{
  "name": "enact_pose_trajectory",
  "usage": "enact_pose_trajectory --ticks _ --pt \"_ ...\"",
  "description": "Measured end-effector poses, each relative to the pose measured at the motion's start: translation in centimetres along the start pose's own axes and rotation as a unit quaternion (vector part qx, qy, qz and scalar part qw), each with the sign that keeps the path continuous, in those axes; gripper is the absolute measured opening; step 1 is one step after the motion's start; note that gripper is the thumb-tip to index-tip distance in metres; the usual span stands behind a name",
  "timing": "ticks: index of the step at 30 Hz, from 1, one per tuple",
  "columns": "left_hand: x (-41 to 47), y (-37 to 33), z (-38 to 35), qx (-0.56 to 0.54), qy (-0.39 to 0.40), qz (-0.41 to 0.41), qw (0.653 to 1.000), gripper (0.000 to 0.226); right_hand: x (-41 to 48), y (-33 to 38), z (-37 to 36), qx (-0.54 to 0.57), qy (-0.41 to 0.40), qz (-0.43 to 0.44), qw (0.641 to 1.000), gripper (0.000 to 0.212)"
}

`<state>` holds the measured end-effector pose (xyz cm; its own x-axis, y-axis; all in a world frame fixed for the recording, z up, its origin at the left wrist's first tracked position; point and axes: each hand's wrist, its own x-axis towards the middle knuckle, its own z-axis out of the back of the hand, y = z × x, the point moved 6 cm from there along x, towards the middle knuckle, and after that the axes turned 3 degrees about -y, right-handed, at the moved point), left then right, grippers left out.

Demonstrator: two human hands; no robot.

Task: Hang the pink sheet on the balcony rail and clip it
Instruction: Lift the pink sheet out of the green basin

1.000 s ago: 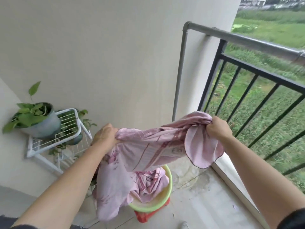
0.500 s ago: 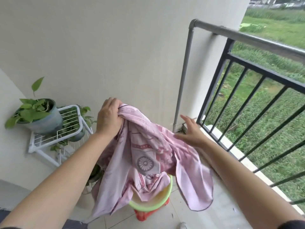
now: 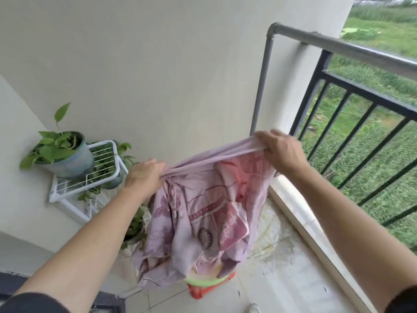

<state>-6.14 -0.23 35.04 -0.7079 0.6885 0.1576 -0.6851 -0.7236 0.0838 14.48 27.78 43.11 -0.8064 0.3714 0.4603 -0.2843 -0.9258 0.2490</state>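
Note:
The pink patterned sheet [image 3: 200,220] hangs bunched in front of me, its top edge stretched taut between both hands. My left hand [image 3: 144,175] grips the edge at its left end. My right hand [image 3: 281,150] grips the other end, higher and closer to the railing. The sheet's lower folds hang down over a green basin [image 3: 203,281] on the floor and hide most of it. The grey balcony rail [image 3: 338,45] runs from the wall post at upper centre off to the right, above and beyond my right hand. No clip is in view.
Black vertical bars [image 3: 343,141] stand under the rail, with grass beyond. A white wire rack [image 3: 99,168] with potted plants [image 3: 65,152] stands against the left wall. A red stool [image 3: 198,291] sits under the basin. The wet tiled floor [image 3: 282,267] and a low kerb lie at right.
My right hand, open half a second ago, has taken hold of the sheet's edge again and pulled it up and right. My left hand has dropped lower, and the edge is now taut.

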Motion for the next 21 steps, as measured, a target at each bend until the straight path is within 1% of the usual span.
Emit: enact_pose_trajectory --ticks 2,4,6,8,9,10,12,13,15,16,17,18,19,20,21 --pt "-0.6 1.3 -1.2 -0.055 0.050 0.081 0.994 0.031 1.2 -1.3 3.0 0.016 -0.060 -0.040 0.997 0.036" --pt "-0.7 1.9 -1.5 -0.106 0.051 0.138 0.983 0.026 2.3 -2.6 4.6 0.068 -0.095 -0.101 0.988 0.035" --pt "-0.2 1.8 -1.5 -0.133 0.032 0.173 0.975 0.021 3.0 -3.7 4.9 0.158 -0.086 -0.175 0.968 0.034" --pt "0.4 1.6 -1.3 -0.202 0.021 0.201 0.958 0.021 2.9 -4.1 5.3 0.256 -0.065 -0.227 0.938 0.028" --pt "0.6 1.3 -1.2 -0.242 0.034 0.205 0.948 0.022 2.7 -4.3 5.7 0.288 -0.063 -0.242 0.924 0.026" --pt "0.8 1.0 -1.6 -0.273 0.061 0.193 0.941 0.025 2.6 -4.3 6.5 0.299 -0.062 -0.245 0.920 0.026" --pt "0.5 -0.6 -2.0 -0.299 0.128 0.138 0.935 0.028 2.7 -3.6 8.2 0.265 -0.052 -0.226 0.936 0.028" --pt "0.3 -1.5 -2.3 -0.315 0.161 0.112 0.929 0.025 2.9 -3.2 9.0 0.239 -0.051 -0.208 0.947 0.029" --pt "-0.1 -3.3 -2.7 -0.367 0.229 0.074 0.898 0.019 3.6 -2.3 10.6 0.204 -0.071 -0.159 0.963 0.034" --pt "-0.3 -4.2 -2.9 -0.379 0.267 0.045 0.885 0.021 3.9 -1.7 11.4 0.195 -0.077 -0.132 0.969 0.042" --pt "-0.6 -5.1 -3.0 -0.374 0.311 0.011 0.874 0.025 4.2 -1.2 12.0 0.177 -0.067 -0.103 0.976 0.056" --pt "-1.0 -5.9 -2.8 -0.366 0.353 -0.020 0.861 0.030 4.5 -0.8 12.3 0.139 -0.041 -0.078 0.986 0.074" --pt "-1.3 -6.3 -2.6 -0.352 0.390 -0.045 0.850 0.036 4.7 -0.8 12.3 0.076 -0.004 -0.058 0.995 0.090" --pt "-1.4 -6.3 -2.2 -0.327 0.410 -0.058 0.849 0.043 4.8 -0.7 12.2 0.001 0.034 -0.036 0.999 0.103" --pt "-1.1 -5.9 -1.9 -0.293 0.410 -0.072 0.861 0.050 4.8 -0.6 11.8 -0.069 0.069 -0.013 0.995 0.113"
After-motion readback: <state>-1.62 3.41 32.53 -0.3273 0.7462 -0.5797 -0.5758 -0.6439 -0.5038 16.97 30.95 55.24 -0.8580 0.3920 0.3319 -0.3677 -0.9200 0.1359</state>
